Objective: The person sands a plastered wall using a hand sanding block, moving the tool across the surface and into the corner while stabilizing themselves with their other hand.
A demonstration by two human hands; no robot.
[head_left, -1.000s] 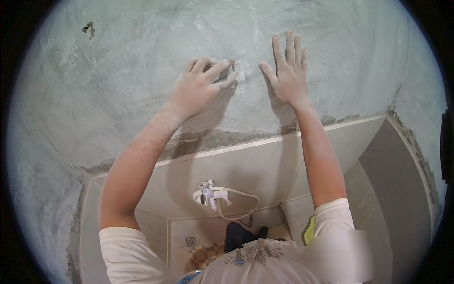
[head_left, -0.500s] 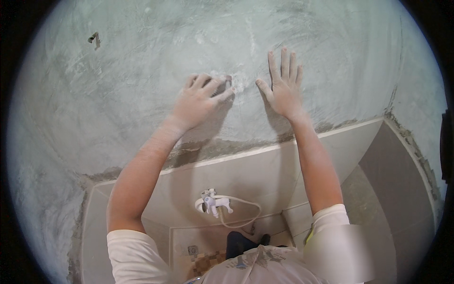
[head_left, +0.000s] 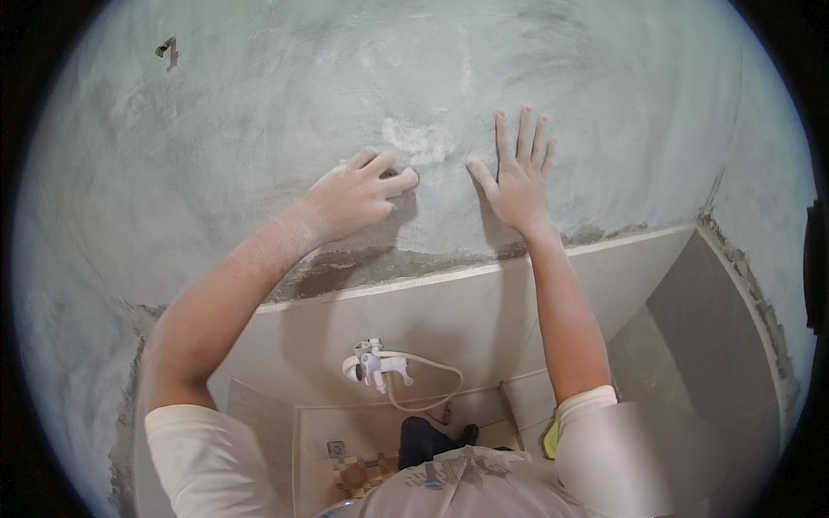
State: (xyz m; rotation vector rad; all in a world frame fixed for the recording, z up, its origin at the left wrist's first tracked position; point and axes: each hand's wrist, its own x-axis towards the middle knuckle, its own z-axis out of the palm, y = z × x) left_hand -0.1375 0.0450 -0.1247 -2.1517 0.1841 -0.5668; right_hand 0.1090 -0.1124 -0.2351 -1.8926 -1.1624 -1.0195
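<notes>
My left hand (head_left: 350, 198), dusted with white powder, is closed over a small dark piece (head_left: 412, 178) against the grey plastered wall (head_left: 250, 147). Only an edge of that piece shows past the fingers, so its kind is unclear. Just above these fingers, a chalky white patch (head_left: 421, 140) marks the plaster. To the right, my right hand (head_left: 520, 186) rests flat on the wall with its fingers spread, holding nothing. Its fingertips are whitened too.
Below the plaster runs a pale tile ledge (head_left: 449, 278). A white tap with a sprayer (head_left: 378, 366) and looped hose juts from the tiled wall underneath. A small pipe stub (head_left: 164, 49) sticks out at upper left. Tiled side walls (head_left: 721, 319) flank me.
My left hand has moved down with the small dark piece, uncovering more of the white patch. My right hand sits slightly lower in the picture, still flat.
</notes>
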